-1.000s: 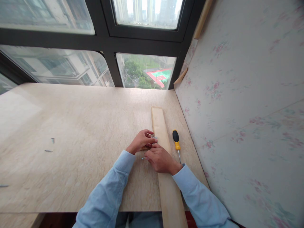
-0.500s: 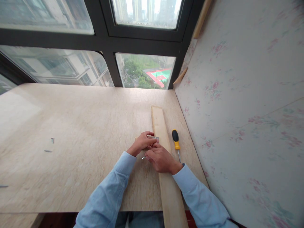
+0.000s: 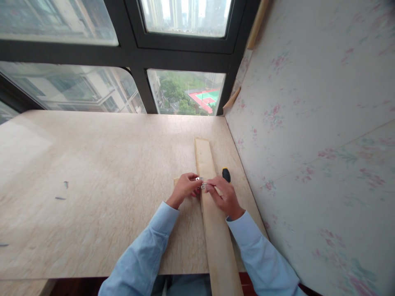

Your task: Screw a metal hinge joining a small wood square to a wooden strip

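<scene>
A long pale wooden board (image 3: 219, 242) lies over the counter and sticks out past its front edge. On the board's left edge sits a small silver metal bracket (image 3: 203, 186), and my left hand (image 3: 184, 190) is closed on it with thumb and fingers. From the right, my right hand (image 3: 224, 196) pinches a thin screw (image 3: 205, 183) against the bracket; the fingertips hide most of it. Just beyond the right hand lies a screwdriver with a black and yellow handle (image 3: 226, 174), its shaft covered by the hand.
Screws (image 3: 60, 198) lie scattered on the left of the marble-patterned counter (image 3: 123, 164). A short wood piece (image 3: 175, 181) shows behind my left hand. The flowered wall (image 3: 308, 144) runs close along the right, and dark-framed windows (image 3: 185, 57) stand behind the counter.
My right hand has moved up and to the right, bringing the screw from below the left hand to the bracket. It now covers the screwdriver's shaft. The left hand stays at the bracket.
</scene>
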{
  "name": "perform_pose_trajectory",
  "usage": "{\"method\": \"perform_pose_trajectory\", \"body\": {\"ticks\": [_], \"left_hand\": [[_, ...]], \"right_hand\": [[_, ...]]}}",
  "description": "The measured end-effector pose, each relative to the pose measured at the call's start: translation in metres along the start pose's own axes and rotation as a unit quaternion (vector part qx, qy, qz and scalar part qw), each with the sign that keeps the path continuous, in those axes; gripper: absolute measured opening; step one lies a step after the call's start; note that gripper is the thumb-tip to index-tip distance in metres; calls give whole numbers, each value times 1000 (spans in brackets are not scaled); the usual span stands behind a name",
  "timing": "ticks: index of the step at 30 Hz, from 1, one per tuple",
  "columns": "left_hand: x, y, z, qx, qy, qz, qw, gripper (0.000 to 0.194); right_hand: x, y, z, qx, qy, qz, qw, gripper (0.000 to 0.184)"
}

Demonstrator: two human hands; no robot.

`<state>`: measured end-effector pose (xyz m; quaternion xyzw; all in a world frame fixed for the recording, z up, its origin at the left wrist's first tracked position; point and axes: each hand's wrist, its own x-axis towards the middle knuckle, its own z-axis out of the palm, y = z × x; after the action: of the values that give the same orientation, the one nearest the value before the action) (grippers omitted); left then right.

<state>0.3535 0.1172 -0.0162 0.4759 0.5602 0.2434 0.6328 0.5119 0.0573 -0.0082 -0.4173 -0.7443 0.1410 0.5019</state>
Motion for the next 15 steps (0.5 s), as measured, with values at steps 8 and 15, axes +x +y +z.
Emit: {"method": "perform_pose_trajectory", "body": {"ticks": [8, 15], "left_hand": [[-5, 2, 7, 13, 22, 5, 1000, 26], [-4, -4, 6, -36, 4, -4, 999, 25]], "right_hand": [[-1, 19, -12, -19, 56, 181, 982, 16], [-3, 16, -6, -12, 53, 247, 967, 16]]}}
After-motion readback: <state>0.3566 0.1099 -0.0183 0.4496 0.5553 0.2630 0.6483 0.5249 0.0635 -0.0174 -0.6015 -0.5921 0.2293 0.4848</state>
